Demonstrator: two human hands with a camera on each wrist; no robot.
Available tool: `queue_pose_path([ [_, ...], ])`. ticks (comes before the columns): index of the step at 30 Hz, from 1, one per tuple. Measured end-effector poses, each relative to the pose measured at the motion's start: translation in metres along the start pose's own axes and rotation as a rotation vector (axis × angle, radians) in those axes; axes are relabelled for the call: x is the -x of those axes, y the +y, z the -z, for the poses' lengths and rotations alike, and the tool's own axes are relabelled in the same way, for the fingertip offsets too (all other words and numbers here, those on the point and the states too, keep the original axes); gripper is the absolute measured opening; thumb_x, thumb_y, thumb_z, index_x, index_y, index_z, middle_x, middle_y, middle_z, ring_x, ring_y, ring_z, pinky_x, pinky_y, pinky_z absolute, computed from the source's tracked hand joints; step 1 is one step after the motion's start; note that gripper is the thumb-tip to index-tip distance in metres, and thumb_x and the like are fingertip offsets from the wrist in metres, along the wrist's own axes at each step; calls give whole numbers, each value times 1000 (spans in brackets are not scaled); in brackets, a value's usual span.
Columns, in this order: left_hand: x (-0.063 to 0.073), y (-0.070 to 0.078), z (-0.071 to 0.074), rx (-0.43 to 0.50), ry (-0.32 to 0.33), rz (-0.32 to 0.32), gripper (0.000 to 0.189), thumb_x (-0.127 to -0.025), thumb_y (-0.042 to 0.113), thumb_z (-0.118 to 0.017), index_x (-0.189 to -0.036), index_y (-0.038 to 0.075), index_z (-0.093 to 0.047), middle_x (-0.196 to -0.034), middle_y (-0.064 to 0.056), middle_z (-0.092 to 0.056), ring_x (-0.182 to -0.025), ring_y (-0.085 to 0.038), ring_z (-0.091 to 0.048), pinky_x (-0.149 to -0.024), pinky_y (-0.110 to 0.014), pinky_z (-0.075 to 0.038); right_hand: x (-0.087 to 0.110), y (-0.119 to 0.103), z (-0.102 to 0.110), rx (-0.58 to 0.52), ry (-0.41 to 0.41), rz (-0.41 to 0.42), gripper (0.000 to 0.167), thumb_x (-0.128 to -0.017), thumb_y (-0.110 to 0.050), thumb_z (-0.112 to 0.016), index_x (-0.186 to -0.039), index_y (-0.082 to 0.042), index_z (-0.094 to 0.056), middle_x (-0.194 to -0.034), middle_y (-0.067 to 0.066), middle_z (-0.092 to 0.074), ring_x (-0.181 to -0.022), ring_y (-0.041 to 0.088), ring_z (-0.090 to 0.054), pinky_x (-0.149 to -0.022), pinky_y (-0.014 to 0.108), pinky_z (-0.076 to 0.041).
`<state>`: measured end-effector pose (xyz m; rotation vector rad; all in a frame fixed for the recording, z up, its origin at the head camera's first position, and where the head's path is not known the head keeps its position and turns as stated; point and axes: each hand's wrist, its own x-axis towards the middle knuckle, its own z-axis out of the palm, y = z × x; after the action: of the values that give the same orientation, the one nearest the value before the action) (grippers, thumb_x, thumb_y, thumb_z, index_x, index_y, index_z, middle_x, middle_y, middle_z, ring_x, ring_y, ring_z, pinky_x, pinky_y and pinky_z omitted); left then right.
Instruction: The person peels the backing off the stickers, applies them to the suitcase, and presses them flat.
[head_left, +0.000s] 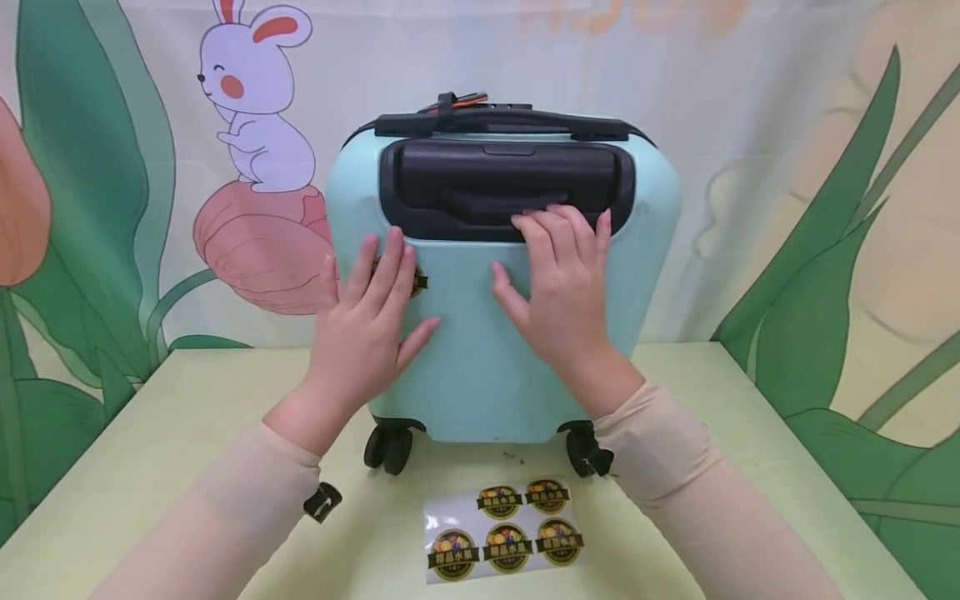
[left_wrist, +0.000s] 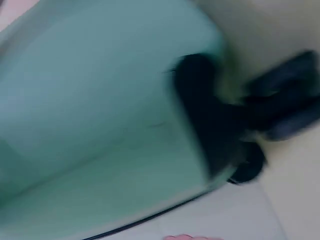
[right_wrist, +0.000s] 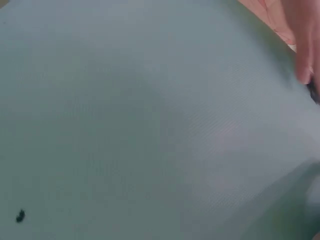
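Note:
A mint-green suitcase (head_left: 465,367) stands upright on its wheels, its front facing me. My left hand (head_left: 356,333) lies on the upper left of the front with straight fingers, partly covering a round black-and-gold sticker (head_left: 420,282). The right hand (head_left: 566,292) rests against the upper right, its slightly bent fingertips on the lower edge of the black handle panel (head_left: 510,179). In the left wrist view the suitcase's lower corner and a wheel (left_wrist: 247,162) are blurred. In the right wrist view the green shell (right_wrist: 150,125) fills most of the picture, with some left-hand fingers (right_wrist: 304,50) at the upper right.
A white sheet (head_left: 447,508) bearing several round fruit stickers lies on the pale yellow table (head_left: 225,392) in front of the suitcase. A bare spot shows at its upper left. Behind hangs a printed cloth (head_left: 247,83) with a rabbit and leaves.

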<state>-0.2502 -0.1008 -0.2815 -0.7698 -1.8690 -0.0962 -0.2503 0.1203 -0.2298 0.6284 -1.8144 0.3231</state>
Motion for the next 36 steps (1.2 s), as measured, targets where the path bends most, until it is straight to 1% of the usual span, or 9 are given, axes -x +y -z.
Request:
queue_pose_path([
  [2,2,1,-1,-18,-40,-9,71,-96,53,-34,-145,2,-28,-155,-7,-15,-141,-28,-11,-108,-54,-3,-1,-1,1,-6,1,-4,39,-84,-22,-64,-114,1,-56,-113,16,-54,-114,34,-42,-107,57,-10],
  [7,17,-2,-2,19,-106,-142,70,-96,53,-32,-144,2,-32,-153,-7,-20,-140,-29,-15,-107,-55,-6,-2,-3,4,3,-14,-12,38,-85,-22,-63,-114,0,-56,-114,16,-54,-114,34,-42,-108,56,-9],
  [14,13,-12,4,-47,-102,-17,74,-97,54,-27,-147,0,-20,-156,-10,-5,-141,-26,-9,-108,-54,-6,-4,-5,3,-14,1,-10,38,-84,-22,-63,-114,0,-55,-114,16,-53,-114,34,-41,-108,56,-9],
  [19,27,-5,1,-12,-189,-114,75,-96,56,-25,-145,-1,-27,-155,-11,-9,-140,-29,-13,-107,-56,-10,-4,-4,2,-22,14,-18,38,-84,-21,-64,-113,0,-56,-113,16,-54,-113,34,-42,-107,56,-9],
  [21,31,-6,2,-7,-190,-134,74,-97,56,-24,-145,0,-28,-155,-10,-11,-140,-28,-15,-107,-56,-12,-3,-5,2,-17,11,-20,38,-84,-21,-64,-113,0,-56,-113,16,-54,-114,34,-42,-107,56,-10],
  [26,26,-14,6,-28,-122,-11,76,-97,55,-24,-147,-1,-19,-156,-11,-5,-141,-27,-9,-108,-54,-11,-4,-5,3,-14,3,-21,38,-84,-22,-63,-115,0,-55,-114,16,-53,-115,34,-42,-108,55,-9],
  [29,28,-11,6,-23,-144,30,78,-97,56,-22,-147,-2,-15,-155,-12,-1,-141,-28,-6,-108,-55,-11,-4,-5,3,-14,1,-26,38,-84,-22,-63,-115,0,-55,-114,16,-53,-115,34,-41,-108,55,-8],
  [33,40,-6,3,-21,-236,-32,78,-96,57,-18,-146,-4,-21,-155,-12,-2,-141,-28,-9,-108,-55,-11,-3,-5,4,-8,-9,-27,38,-85,-22,-62,-115,0,-55,-114,16,-53,-115,34,-41,-108,55,-8],
  [36,47,-6,3,-38,-259,-95,78,-96,58,-15,-146,-2,-22,-155,-10,-3,-141,-27,-11,-108,-54,-11,-2,-4,3,-3,-11,-25,38,-85,-22,-62,-114,0,-55,-114,16,-53,-115,34,-41,-108,56,-8],
])
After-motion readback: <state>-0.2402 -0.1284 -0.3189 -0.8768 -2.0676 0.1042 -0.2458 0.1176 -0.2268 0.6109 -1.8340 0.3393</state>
